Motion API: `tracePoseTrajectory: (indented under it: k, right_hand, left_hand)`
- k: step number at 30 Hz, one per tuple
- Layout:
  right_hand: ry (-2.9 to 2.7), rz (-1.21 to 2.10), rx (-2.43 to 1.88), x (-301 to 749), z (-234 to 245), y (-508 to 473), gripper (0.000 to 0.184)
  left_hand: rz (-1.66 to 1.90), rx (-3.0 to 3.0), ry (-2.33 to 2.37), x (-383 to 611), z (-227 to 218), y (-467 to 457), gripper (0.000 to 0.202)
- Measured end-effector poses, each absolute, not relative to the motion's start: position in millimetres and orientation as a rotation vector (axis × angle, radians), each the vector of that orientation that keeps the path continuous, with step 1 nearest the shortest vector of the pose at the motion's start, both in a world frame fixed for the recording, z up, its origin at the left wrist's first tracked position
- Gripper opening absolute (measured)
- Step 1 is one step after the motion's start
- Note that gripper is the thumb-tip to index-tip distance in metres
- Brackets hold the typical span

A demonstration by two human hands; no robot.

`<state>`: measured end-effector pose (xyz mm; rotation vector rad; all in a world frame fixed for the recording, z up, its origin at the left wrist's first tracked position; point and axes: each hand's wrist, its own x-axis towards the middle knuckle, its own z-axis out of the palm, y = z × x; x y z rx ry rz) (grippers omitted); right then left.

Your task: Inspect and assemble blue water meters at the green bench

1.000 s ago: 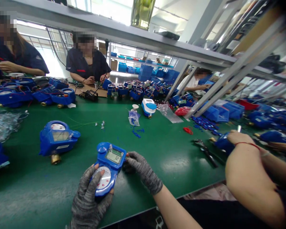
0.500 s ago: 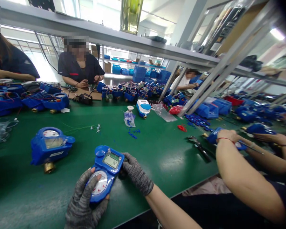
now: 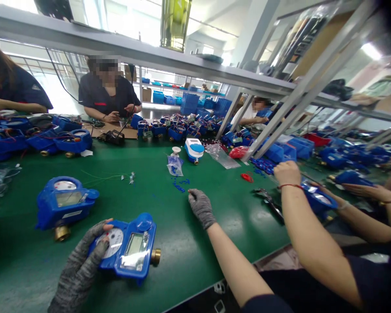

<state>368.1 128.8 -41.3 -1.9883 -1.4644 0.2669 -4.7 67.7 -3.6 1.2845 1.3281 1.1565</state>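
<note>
Left hand (image 3: 80,267), grey knit glove: fingers curl around the dial end of the blue water meter (image 3: 130,252), thumb tip on the edge of the round dial (image 3: 114,237). It's a closed grip, on that end only.

The meter sits at 7 o'clock in the view, near the front edge of the green table (image 3: 182,243). It lies face up with the LCD window (image 3: 133,245) toward 3 o'clock and the brass coupling (image 3: 155,256) sticking out at the far right end. Can't tell whether it rests on the mat or is held just above it.

Right hand (image 3: 200,208), same glove, is well clear of the meter at its 2 o'clock. It's palm down, fingers loosely bent and empty, nearest the scattered blue plastic bits (image 3: 179,186) at its 11 o'clock. Contact with the mat can't be made out.

Handling, judged from looks:
- Rigid plastic shell over a brass body, so probably hefty for its size, with the weight low and toward the fittings.
- The shell is glossy. The knit glove helps, but a one-end hold likely lets the coupling end sag.
- Better to take it by the shell flanks or under the body, off the dial glass and LCD window, which look scratch-prone.

A second meter (image 3: 63,203) sits at 10 o'clock from the held one. A co-worker's hand (image 3: 286,173) works at 3 o'clock, with pliers (image 3: 269,201) beside it.
</note>
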Motion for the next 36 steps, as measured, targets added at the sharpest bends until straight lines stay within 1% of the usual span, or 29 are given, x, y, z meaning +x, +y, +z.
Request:
tracePoseTrajectory:
  k: [4, 9, 13, 17, 21, 23, 26, 28, 31, 36]
  right_hand:
    - [-1.526, 0.162, -2.099, 372.5, -49.5, 158.4, 0.025]
    - [-1.554, 0.092, -2.198, 365.3, -53.3, 162.4, 0.022]
    - [-1.592, 0.074, -2.238, 367.1, -52.5, 160.2, 0.022]
    - [-1.675, 0.101, -2.226, 369.1, -50.3, 154.7, 0.019]
    - [-1.686, 0.144, -2.235, 370.6, -47.7, 154.2, 0.02]
    - [-1.66, 0.169, -2.255, 371.1, -46.3, 156.4, 0.02]
    - [-1.619, 0.207, -2.283, 370.9, -44.2, 159.9, 0.019]
    - [-1.606, 0.236, -2.29, 370.9, -42.8, 161.2, 0.018]
    - [-1.604, 0.276, -2.276, 372.1, -40.8, 161.5, 0.017]
    - [-1.579, 0.328, -2.219, 371.5, -37.5, 161.2, 0.017]
  left_hand:
    - [1.121, 1.265, 1.184, -0.3, 5.1, 76.7, 0.04]
    - [1.123, 1.221, 1.202, 2.5, 9.3, 78.9, 0.043]
    - [1.117, 1.253, 1.18, 0.3, 6.2, 78.8, 0.039]
    - [1.116, 1.28, 1.179, -4.2, 1.1, 80.4, 0.038]
    - [1.108, 1.315, 1.169, -4.8, -1.6, 81.7, 0.037]
    - [1.123, 1.281, 1.183, -2.0, -0.5, 80.5, 0.041]
    - [1.162, 1.202, 1.28, 4.1, 3.0, 76.4, 0.053]
    - [1.162, 1.166, 1.345, 6.6, 4.8, 73.5, 0.057]
    - [1.142, 1.146, 1.317, 6.0, 6.6, 71.4, 0.055]
    - [1.094, 1.18, 1.132, 2.2, 12.8, 78.8, 0.05]
